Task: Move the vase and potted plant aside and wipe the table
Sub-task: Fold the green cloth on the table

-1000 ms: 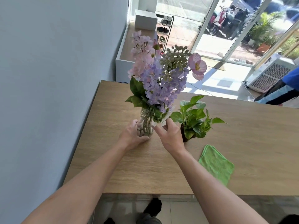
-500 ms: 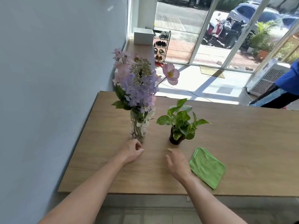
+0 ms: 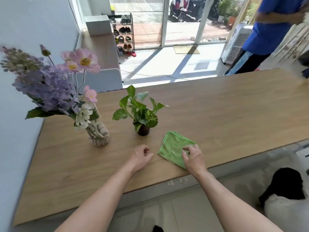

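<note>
Green cloth: no writing legible. Right hand, off it earlier, now pinches it; left hand beside, loosely curled, empty.

- Table: wooden.
- Vase near its left edge.
- Plant mid-table.
- Cloth by the near edge.

A: What stands in the way on the long pale wooden table?
B: The clear pebble-filled glass vase of purple and pink flowers at left, the small dark-potted green plant beside it; right half open
</note>
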